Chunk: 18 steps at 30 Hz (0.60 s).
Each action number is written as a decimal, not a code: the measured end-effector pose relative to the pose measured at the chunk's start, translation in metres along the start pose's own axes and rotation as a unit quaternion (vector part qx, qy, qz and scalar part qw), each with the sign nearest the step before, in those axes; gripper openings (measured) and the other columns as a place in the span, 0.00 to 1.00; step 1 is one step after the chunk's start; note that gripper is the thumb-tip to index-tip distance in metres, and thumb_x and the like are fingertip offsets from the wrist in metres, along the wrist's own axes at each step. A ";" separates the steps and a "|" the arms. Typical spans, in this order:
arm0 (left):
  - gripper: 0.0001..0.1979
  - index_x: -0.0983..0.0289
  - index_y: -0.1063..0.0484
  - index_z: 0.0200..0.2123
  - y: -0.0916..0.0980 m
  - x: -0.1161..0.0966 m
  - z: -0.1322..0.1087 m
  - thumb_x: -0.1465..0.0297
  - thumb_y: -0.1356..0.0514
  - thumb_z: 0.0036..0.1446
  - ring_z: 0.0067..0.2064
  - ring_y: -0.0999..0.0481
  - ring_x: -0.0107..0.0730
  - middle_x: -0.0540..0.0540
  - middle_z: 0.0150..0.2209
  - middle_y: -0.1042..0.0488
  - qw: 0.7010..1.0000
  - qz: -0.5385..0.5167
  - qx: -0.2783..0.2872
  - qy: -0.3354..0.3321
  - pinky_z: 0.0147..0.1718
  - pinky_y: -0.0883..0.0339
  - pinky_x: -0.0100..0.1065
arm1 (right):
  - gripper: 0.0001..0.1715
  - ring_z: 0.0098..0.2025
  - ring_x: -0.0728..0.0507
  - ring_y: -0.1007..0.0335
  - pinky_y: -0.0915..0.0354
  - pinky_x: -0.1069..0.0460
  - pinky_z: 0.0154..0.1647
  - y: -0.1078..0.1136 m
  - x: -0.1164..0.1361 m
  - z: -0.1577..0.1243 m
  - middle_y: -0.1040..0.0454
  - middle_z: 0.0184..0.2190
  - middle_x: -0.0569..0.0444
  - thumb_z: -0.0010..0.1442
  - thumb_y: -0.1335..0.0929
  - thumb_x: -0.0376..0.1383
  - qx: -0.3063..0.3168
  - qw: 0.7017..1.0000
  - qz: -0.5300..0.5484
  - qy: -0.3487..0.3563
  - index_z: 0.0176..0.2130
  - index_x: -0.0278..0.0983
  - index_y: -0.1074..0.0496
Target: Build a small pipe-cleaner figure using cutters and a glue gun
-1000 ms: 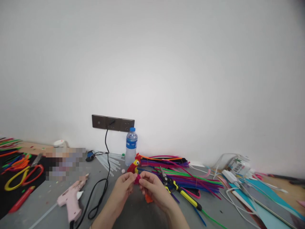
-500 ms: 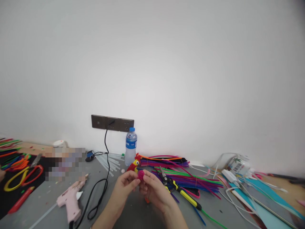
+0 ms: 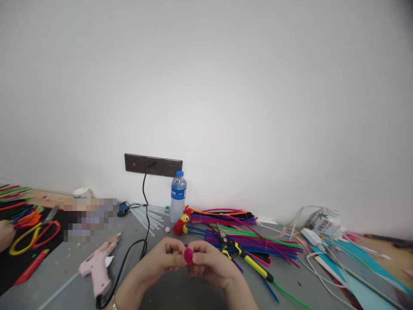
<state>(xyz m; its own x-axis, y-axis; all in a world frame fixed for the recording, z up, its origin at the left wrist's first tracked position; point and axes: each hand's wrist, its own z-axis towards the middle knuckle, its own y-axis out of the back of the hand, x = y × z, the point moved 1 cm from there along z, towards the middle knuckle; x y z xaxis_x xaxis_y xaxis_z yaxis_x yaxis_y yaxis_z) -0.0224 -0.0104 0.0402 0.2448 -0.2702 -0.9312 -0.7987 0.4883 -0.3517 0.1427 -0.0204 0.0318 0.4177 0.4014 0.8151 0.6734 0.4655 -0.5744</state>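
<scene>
The grip of both hands is a pinch: the left hand (image 3: 161,260) and the right hand (image 3: 213,265) squeeze one small, round, dark-pink fuzzy piece (image 3: 188,256) between their fingertips. The left hand is on its 9 o'clock side and the right hand is on its 3 o'clock side. The dark-pink piece is up over the flat grey tabletop (image 3: 183,297), near the person.

From the dark-pink piece, a red and yellow fuzzy toy bird (image 3: 182,226) with a round eye sits at 12 o'clock. Just behind the bird stands a clear plastic bottle (image 3: 178,206) with a blue cap and a blue label. A tiny white ball (image 3: 167,230) is near the bird, at about 11 o'clock.

At 2 to 3 o'clock there is a big bunch of long fuzzy sticks (image 3: 258,241) in purple, blue and green. Metal pliers with yellow and black handles (image 3: 254,263) lie at 3 o'clock, with their tips over some of the sticks.

At 9 o'clock lies a pale pink plastic glue gun (image 3: 98,271). Farther that way are metal scissors with yellow and red handles (image 3: 54,234), and at the edge is another person's hand (image 3: 5,234).
</scene>
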 end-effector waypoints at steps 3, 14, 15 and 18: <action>0.18 0.67 0.25 0.20 -0.004 0.002 0.004 0.61 0.25 0.33 0.19 0.47 0.19 0.44 0.17 0.39 0.999 -0.032 -0.025 -0.014 0.20 0.54 0.26 | 0.19 0.18 0.56 0.54 0.49 0.57 0.24 -0.001 0.002 0.002 0.42 0.17 0.65 0.44 0.21 0.41 -0.002 0.999 0.034 0.009 0.27 0.34 0.30; 0.18 0.67 0.27 0.20 -0.011 0.012 0.014 0.62 0.25 0.34 0.19 0.48 0.18 0.43 0.15 0.41 0.989 -0.116 -0.076 -0.056 0.19 0.52 0.25 | 0.18 0.19 0.55 0.51 0.50 0.58 0.23 -0.005 0.003 0.006 0.39 0.18 0.63 0.44 0.22 0.42 -0.062 0.997 0.019 0.049 0.27 0.34 0.29; 0.18 0.67 0.27 0.19 -0.011 0.012 0.014 0.62 0.25 0.34 0.18 0.50 0.18 0.42 0.14 0.43 0.988 -0.121 -0.080 -0.054 0.19 0.53 0.25 | 0.19 0.19 0.54 0.49 0.50 0.58 0.22 -0.005 0.003 0.006 0.38 0.18 0.62 0.44 0.22 0.43 -0.075 0.995 -0.005 0.058 0.27 0.34 0.29; 0.19 0.67 0.29 0.19 -0.009 0.011 0.015 0.63 0.25 0.35 0.18 0.54 0.17 0.40 0.14 0.47 0.985 -0.140 -0.092 -0.046 0.19 0.55 0.24 | 0.19 0.21 0.53 0.42 0.47 0.57 0.23 -0.001 0.003 0.009 0.33 0.21 0.60 0.47 0.24 0.46 -0.106 0.985 -0.086 0.104 0.29 0.34 0.28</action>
<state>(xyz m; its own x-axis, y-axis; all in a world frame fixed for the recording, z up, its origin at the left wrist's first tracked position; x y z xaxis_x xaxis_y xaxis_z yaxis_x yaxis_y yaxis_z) -0.0038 -0.0051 0.0321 0.5106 -0.2926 -0.8085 -0.7773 0.2448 -0.5795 0.1379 -0.0122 0.0344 0.3867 0.1509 0.9098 0.8482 0.3291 -0.4151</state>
